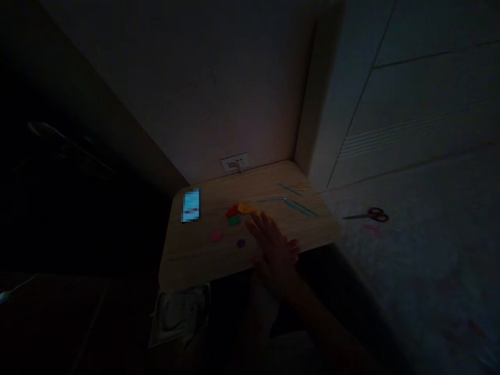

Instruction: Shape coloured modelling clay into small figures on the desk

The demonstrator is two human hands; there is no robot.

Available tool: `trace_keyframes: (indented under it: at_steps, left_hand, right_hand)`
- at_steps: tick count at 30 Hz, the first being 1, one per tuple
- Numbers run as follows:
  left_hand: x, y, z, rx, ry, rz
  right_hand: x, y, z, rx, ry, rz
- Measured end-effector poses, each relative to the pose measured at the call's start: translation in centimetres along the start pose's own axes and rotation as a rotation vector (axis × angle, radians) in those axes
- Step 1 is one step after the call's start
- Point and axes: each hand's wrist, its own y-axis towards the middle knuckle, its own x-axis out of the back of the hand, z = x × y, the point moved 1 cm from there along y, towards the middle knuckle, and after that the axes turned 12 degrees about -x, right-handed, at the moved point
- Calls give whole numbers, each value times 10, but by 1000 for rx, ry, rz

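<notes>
My right hand [269, 245] lies over my left hand at the front edge of a small wooden table, its fingers stretched out flat. Of my left hand [294, 249], only some fingertips show past the right hand's edge, seemingly extended. Whatever may lie between the palms is hidden. Just beyond the fingers are a yellow clay-like piece [246, 209], a red piece [232, 211] and a green piece [234, 221]. Nearer are a pink piece [216, 236] and a small purple piece [241, 243]. Several thin blue-green tools, including a flat-bladed one [297, 208], lie to the right.
A lit phone [190, 205] rests on the left of the table [187, 260]. Behind is a wall socket [234, 163]. Red-handled scissors [377, 214] and a pink scrap [371, 229] lie on the pale surface at right. The room is very dark.
</notes>
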Motion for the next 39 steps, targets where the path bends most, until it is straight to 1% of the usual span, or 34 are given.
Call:
trace_keyframes:
  at_steps: [3, 5, 7, 9, 11, 15, 18, 20, 27, 32, 36, 39]
  left_hand:
    - [-11, -2, 2, 24, -99, -41]
    - [-13, -1, -3, 15, -98, -44]
    - [-10, 2, -8, -2, -53, -48]
    - [-6, 3, -13, -8, -8, -75]
    - [-3, 5, -16, -17, 3, -104]
    - [-2, 7, -24, -87, 1, -101]
    - [-2, 9, -30, -116, 28, -100]
    - [-1, 9, -34, -133, 31, -100]
    - [1, 8, -40, -164, 30, -38]
    - [1, 9, -38, -74, -21, -25]
    - [1, 11, -33, -131, 89, -30]
    - [2, 11, -31, -170, 173, -60]
  right_hand:
    - [13, 6, -25, -111, -70, -153]
    - [20, 6, -37, -159, -72, -223]
    - [25, 5, -42, -179, -28, -280]
    - [29, 4, -43, -170, 39, -306]
    - [32, 4, -41, -154, 123, -282]
    - [39, 4, -37, -122, 275, -132]
    - [45, 3, -35, -39, 276, 0]
    - [49, 3, -35, 0, 249, 48]
    - [52, 4, -35, -1, 214, 49]
    - [52, 4, -34, -27, 250, 9]
    - [52, 4, -32, -50, 273, -6]
    - [53, 3, -32, -59, 261, 16]
